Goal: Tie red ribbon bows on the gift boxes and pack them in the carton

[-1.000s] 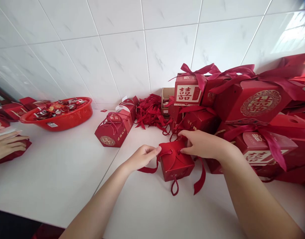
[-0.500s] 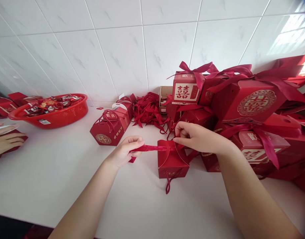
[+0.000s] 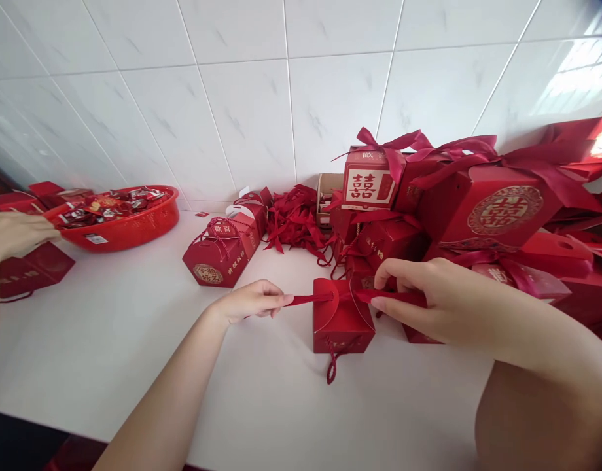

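A small red gift box [image 3: 341,320] stands on the white table [image 3: 134,347] in front of me, with a red cord hanging down its front. A red ribbon [image 3: 308,299] runs across its top, pulled taut to both sides. My left hand [image 3: 252,301] pinches the ribbon's left end, just left of the box. My right hand [image 3: 419,297] is closed on the ribbon's right end, just right of the box.
A pile of finished red boxes with bows [image 3: 492,209] fills the right side. Loose red ribbons [image 3: 296,222] lie by the tiled wall. Left of them sits a red handled box [image 3: 222,252]. A red basin of sweets [image 3: 119,219] stands far left, beside another person's hand [image 3: 14,232].
My hands have drawn apart, pulling the ribbon tight across the box top; the right hand moved from the box top out to the right. The other person's hand has lifted.
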Tool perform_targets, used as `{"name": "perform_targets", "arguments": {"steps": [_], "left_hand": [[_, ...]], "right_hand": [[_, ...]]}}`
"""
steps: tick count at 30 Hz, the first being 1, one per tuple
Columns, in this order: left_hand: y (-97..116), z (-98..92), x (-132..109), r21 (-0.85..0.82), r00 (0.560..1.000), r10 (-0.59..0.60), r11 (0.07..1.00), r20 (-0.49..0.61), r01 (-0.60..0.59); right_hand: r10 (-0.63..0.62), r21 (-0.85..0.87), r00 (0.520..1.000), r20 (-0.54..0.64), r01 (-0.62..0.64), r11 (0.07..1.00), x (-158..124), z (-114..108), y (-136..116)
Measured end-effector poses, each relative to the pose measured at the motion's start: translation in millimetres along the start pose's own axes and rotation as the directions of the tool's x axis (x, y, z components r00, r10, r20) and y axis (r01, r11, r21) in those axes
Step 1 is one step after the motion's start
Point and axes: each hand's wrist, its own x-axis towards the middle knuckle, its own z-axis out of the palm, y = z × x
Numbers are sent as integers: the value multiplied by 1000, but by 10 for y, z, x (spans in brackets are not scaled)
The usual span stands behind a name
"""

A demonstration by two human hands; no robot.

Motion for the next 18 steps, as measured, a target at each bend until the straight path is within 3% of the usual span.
{"name": "perform_targets", "arguments": {"steps": [3,6,8,11,13,16,18], "left_hand": [[169,-144,-37,30,995,83,996,-48,-82],[532,-267,-103,45,976,210,977,-59,-208],[805,-286,-149,42,935,352,936,-40,-350],[1098,-220,-198,-33,833,551,833,-51,-553],[1179,-146,-211,-101,796,600,789,-87,-606],[1190,-38,-196,-142,790,602,777,-117,-613],[1183,30,-163,-175,774,602,756,-194,-631]], "right_hand": [[-44,76,999,-29,46,996,-77,-73,2],[-39,348,990,-134,84,934,-122,-180,-48],[-47,547,984,-173,136,826,-132,-236,-83],[-100,720,977,-189,207,662,-111,-270,-79],[-124,760,969,-215,246,602,-80,-265,-40],[-134,753,956,-260,288,592,-34,-245,19],[-151,746,952,-267,303,593,-10,-235,34]]}}
